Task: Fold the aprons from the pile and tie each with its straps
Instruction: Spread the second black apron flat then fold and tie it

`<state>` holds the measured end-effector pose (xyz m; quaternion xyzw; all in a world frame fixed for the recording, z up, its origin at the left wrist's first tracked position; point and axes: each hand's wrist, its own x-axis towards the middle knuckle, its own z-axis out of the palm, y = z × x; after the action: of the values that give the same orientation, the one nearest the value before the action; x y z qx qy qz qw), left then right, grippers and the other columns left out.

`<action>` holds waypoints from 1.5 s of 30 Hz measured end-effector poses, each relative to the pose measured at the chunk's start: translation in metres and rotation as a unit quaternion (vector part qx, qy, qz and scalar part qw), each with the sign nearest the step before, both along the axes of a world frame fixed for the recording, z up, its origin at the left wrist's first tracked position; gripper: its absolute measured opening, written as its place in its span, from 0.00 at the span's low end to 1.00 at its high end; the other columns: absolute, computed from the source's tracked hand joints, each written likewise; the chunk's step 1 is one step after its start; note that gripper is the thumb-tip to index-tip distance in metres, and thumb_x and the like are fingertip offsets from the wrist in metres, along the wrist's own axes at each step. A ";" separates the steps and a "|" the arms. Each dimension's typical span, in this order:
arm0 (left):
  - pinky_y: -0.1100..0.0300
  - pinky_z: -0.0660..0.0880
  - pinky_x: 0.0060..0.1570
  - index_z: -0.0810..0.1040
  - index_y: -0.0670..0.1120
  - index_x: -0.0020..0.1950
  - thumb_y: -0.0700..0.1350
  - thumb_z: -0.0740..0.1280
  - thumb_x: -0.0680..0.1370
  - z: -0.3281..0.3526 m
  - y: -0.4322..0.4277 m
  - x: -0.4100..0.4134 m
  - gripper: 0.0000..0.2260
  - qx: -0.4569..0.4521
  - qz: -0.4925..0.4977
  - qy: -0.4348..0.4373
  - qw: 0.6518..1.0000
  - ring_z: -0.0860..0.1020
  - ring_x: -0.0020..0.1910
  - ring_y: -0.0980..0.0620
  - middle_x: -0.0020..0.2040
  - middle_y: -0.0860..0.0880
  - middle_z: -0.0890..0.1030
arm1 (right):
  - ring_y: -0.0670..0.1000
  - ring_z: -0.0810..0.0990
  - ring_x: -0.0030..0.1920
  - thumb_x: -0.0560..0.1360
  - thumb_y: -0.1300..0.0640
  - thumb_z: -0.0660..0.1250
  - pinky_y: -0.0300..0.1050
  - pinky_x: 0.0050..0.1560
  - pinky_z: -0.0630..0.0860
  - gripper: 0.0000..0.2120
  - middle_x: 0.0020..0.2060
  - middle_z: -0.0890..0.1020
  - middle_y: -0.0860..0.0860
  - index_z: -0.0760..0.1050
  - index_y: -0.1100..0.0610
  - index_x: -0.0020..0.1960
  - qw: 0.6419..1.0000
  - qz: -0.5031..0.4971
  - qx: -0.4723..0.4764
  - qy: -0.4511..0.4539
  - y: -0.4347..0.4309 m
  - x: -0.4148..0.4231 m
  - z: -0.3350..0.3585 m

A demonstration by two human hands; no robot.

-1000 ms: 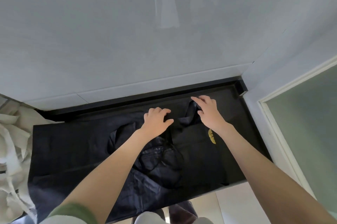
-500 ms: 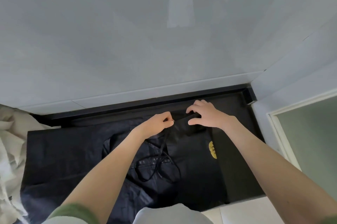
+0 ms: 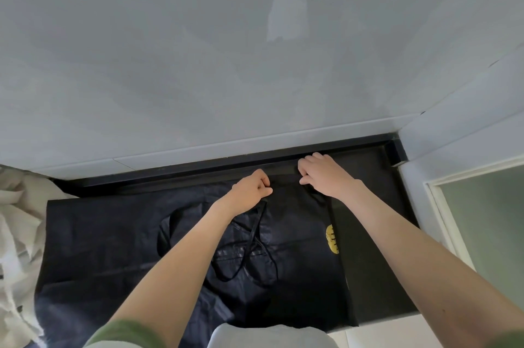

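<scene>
Where both lay spread a second ago, the left hand (image 3: 251, 191) now clenches a strap (image 3: 255, 230) and the right hand (image 3: 326, 176) pinches the black apron (image 3: 297, 234) at its 12 o'clock hem, flat on the table (image 3: 382, 248); folding probably begins next

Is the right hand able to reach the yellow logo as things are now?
Probably yes. The logo lies uncovered on the apron, near the right hand, with nothing between. That hand pinches the apron's top edge, so it must let go first.
</scene>
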<state>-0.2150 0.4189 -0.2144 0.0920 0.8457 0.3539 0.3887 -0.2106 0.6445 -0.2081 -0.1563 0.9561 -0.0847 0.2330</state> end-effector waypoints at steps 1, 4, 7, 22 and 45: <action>0.54 0.67 0.53 0.69 0.50 0.53 0.50 0.63 0.80 0.000 0.002 0.000 0.06 -0.001 0.006 0.006 1.000 0.72 0.38 0.55 0.39 0.54 0.74 | 0.52 0.69 0.51 0.80 0.55 0.61 0.45 0.50 0.66 0.06 0.46 0.72 0.49 0.66 0.55 0.47 1.000 -0.003 0.008 0.009 -0.001 0.000 -0.001; 0.52 0.66 0.60 0.69 0.51 0.56 0.52 0.65 0.79 -0.001 0.002 0.002 0.10 -0.011 0.000 0.008 1.000 0.75 0.46 0.54 0.44 0.54 0.76 | 0.54 0.69 0.57 0.80 0.63 0.60 0.46 0.55 0.66 0.08 0.56 0.74 0.53 0.70 0.58 0.59 0.998 -0.029 0.019 0.053 -0.003 0.007 -0.001; 0.47 0.66 0.65 0.68 0.52 0.62 0.48 0.67 0.78 0.001 -0.001 0.003 0.15 0.003 -0.014 0.023 1.000 0.73 0.52 0.54 0.50 0.55 0.75 | 0.57 0.70 0.60 0.76 0.68 0.60 0.49 0.59 0.64 0.17 0.59 0.74 0.55 0.70 0.60 0.65 0.987 -0.072 0.047 0.133 -0.009 0.021 0.003; 0.48 0.31 0.72 0.36 0.54 0.77 0.68 0.33 0.75 0.003 -0.075 0.069 0.34 -0.159 -0.198 0.281 0.926 0.38 0.77 0.54 0.77 0.55 0.40 | 0.52 0.71 0.54 0.76 0.51 0.66 0.48 0.55 0.68 0.11 0.52 0.73 0.51 0.73 0.57 0.53 0.992 0.079 -0.090 0.041 -0.113 0.117 -0.010; 0.38 0.29 0.68 0.31 0.55 0.76 0.75 0.54 0.71 -0.009 -0.103 0.088 0.47 -0.288 -0.263 0.246 0.887 0.33 0.76 0.43 0.78 0.47 0.33 | 0.49 0.77 0.51 0.79 0.70 0.57 0.40 0.49 0.75 0.25 0.57 0.74 0.53 0.63 0.51 0.73 0.536 -0.687 -0.471 0.139 -0.054 0.154 0.069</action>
<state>-0.1268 0.3159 -0.2232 0.2795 0.9238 -0.0542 0.2560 -0.0563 0.5903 -0.1389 0.4511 0.6129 -0.6335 -0.1399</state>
